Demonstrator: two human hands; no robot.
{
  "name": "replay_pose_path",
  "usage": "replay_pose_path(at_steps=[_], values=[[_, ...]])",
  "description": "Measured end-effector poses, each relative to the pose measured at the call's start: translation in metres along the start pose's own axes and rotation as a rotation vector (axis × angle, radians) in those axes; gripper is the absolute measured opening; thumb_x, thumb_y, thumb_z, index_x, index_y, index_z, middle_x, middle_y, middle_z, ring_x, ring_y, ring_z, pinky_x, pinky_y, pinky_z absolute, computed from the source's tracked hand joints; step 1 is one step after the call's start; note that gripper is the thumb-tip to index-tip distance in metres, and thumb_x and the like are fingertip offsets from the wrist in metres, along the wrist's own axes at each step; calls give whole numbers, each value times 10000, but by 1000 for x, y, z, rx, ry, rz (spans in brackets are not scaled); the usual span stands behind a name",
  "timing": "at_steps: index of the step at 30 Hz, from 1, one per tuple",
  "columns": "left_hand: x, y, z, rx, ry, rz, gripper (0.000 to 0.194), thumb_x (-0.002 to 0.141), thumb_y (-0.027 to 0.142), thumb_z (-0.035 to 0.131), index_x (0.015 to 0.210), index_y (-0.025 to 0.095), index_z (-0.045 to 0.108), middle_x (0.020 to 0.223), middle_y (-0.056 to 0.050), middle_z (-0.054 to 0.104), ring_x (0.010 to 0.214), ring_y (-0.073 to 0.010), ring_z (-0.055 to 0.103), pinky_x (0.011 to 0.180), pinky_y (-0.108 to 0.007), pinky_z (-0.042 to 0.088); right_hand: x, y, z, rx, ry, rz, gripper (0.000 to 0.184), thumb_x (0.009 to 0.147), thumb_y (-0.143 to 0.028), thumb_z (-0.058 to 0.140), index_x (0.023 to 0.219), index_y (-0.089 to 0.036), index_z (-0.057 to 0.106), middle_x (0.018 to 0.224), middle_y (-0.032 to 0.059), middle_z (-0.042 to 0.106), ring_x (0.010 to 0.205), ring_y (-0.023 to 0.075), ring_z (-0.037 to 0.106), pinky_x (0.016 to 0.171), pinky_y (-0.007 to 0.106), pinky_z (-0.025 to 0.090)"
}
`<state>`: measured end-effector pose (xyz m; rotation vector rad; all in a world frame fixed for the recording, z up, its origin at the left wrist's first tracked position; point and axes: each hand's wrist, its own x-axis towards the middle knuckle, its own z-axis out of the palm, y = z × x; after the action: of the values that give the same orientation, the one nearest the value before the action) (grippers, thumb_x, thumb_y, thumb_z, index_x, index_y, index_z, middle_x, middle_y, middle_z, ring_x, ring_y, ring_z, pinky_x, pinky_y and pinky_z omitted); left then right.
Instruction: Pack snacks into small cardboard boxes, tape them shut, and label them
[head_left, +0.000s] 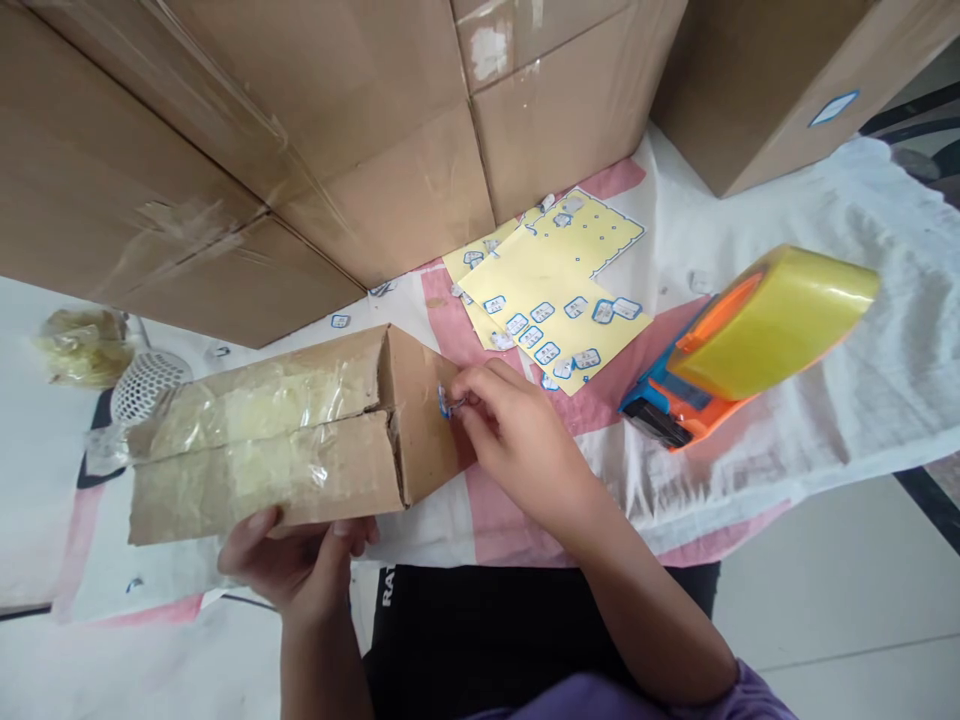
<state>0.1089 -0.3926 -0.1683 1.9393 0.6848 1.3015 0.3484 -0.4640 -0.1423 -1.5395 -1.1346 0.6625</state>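
A small cardboard box [292, 475], sealed along the top with clear tape, lies aslant at the table's near edge. My left hand [296, 560] grips its near side, some fingers hidden beneath it. At the box's right end, my right hand [517, 425] pinches a small blue-edged sticker [446, 402] between thumb and fingers, against the end face. Beyond that hand lie yellow sticker sheets [510, 275] with several small blue-bordered labels on and around them. Right of my right hand stands a tape dispenser [697, 400] with a large roll of yellowish tape [780, 330].
Large taped cardboard boxes [360, 130] form a wall along the back. Another big box [757, 90] with a label stands at the back right. A crumpled tape wad [86, 345] and a white perforated object [150, 385] lie left. A white-and-pink cloth [757, 480] covers the table.
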Motion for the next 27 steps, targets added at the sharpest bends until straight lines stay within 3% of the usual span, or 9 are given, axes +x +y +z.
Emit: replay_pose_path(at_steps=[5, 10, 20, 27], values=[[1, -2, 2, -17, -15, 14, 898, 682, -168, 603, 1310, 473, 564, 831, 92, 592, 440, -65, 542, 356, -227, 530, 1, 0, 2, -16, 8, 6, 200, 899, -32, 498, 899, -218, 573, 945, 4, 605, 829, 165, 578, 691, 277, 410], [0, -4, -1, -31, -39, 22, 886, 692, -156, 598, 1318, 469, 548, 914, 73, 604, 427, -54, 535, 351, -241, 528, 1, 3, 3, 4, 27, -3, 192, 902, -40, 512, 889, -220, 576, 936, -3, 619, 833, 161, 590, 701, 271, 411], [3, -1, 1, -81, -35, 0, 654, 793, -37, 632, 1264, 404, 526, 581, 150, 559, 356, -67, 420, 359, -239, 516, 3, 6, 6, 98, 39, -5, 192, 970, -104, 474, 941, -224, 621, 913, -13, 690, 833, 164, 648, 745, 272, 438], [5, -6, -1, -111, -87, 8, 556, 862, 13, 611, 1265, 371, 472, 521, 172, 544, 343, -73, 433, 409, -235, 515, 5, 10, 15, 138, 81, -22, 150, 949, -128, 475, 909, -225, 583, 812, -28, 632, 746, 163, 604, 686, 262, 406]])
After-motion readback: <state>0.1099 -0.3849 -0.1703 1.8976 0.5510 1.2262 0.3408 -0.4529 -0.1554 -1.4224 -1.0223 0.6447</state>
